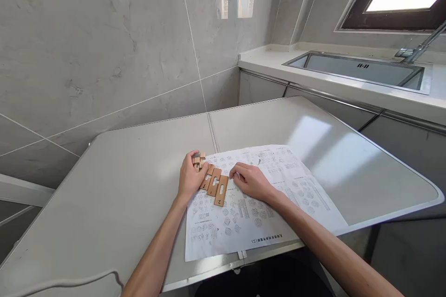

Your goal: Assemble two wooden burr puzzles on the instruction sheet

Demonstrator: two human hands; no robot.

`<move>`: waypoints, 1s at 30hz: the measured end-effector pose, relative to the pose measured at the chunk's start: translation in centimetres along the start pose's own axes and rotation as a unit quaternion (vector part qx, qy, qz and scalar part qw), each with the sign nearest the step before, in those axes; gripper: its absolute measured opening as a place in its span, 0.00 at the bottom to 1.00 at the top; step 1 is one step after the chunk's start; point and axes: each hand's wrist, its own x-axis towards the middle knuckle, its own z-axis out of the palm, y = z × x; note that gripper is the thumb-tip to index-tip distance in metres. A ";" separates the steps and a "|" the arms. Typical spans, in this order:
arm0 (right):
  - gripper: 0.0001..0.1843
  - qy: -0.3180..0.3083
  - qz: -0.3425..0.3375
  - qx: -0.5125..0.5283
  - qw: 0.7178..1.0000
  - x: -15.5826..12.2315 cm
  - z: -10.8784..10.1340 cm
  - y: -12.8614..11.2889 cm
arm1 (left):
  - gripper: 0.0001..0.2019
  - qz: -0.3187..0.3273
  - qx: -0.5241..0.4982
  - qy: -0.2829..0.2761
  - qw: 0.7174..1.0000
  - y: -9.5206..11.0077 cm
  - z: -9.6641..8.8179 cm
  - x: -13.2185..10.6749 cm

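A: What is held?
B: Blocks [198,160] are clasped by the left hand [189,176], its grip closed; slats [212,190] (three, numbered) are laid on the sheet [244,234].
A: The right hand [252,181]?
B: Half-curled nearby; any hold cannot be told.

Slotted plates [219,200], lower centre of the frame: brown wood, smooth, low-sheen finish. Block cluster [197,160], adjoining at upper left: paler wood, smooth faces. Printed sheet [216,247], beneath: thin, matt paper. Tabletop [132,195]: smooth, semi-gloss, reflecting light at right. Wall tiles [104,55], upper left: glossy, marble-look, mirroring bright panes. Sink [348,68], upper right: metal. Tap [413,53], right edge: shiny metal. Countertop [263,59]: smooth.
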 end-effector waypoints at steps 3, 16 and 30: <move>0.12 0.000 0.000 0.001 1.000 0.0 0.0 -0.1 | 0.23 0.005 -0.011 0.010 1.000 -0.1 0.0 0.0; 0.12 0.004 0.013 0.031 0.999 0.1 -0.2 -0.3 | 0.23 0.022 -0.078 0.081 0.993 0.5 -0.1 -0.3; 0.28 -0.087 0.180 0.623 0.756 0.8 -1.7 -1.1 | 0.22 0.234 -0.126 -0.043 0.963 5.0 1.0 -4.7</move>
